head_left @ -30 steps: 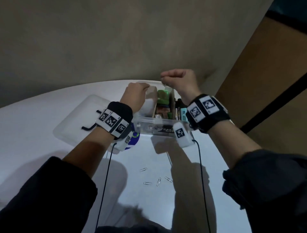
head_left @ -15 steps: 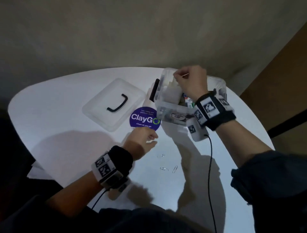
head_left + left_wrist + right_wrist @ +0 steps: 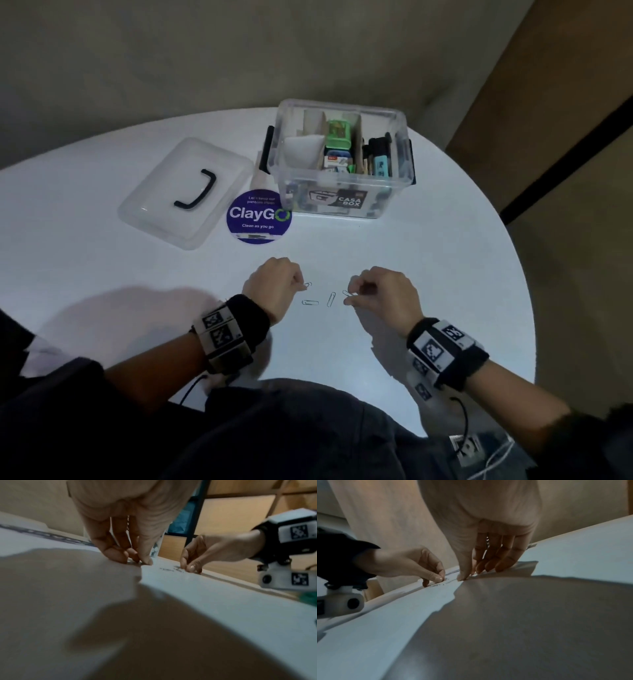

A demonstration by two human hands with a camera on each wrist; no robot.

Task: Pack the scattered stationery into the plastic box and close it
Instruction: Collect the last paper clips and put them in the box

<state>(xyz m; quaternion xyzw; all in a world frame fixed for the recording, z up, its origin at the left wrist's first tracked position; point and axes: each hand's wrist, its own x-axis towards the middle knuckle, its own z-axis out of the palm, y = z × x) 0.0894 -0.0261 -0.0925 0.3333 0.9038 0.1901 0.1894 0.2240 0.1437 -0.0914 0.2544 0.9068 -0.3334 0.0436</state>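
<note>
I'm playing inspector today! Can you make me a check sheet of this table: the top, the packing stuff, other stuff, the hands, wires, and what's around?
Surface: round white table, shadowed near the person.
Job's things: clear plastic box open, stationery inside; clear lid with black handle lying left of it; four silver paper clips loose on the table.
Clutter: round purple ClayGo sticker.
Hands: left hand pinching the leftmost clip; right hand pinching the rightmost clip.
Cables: black wrist-camera cables hanging from both wrists.
Surroundings: beige wall; brown panel at right.
</note>
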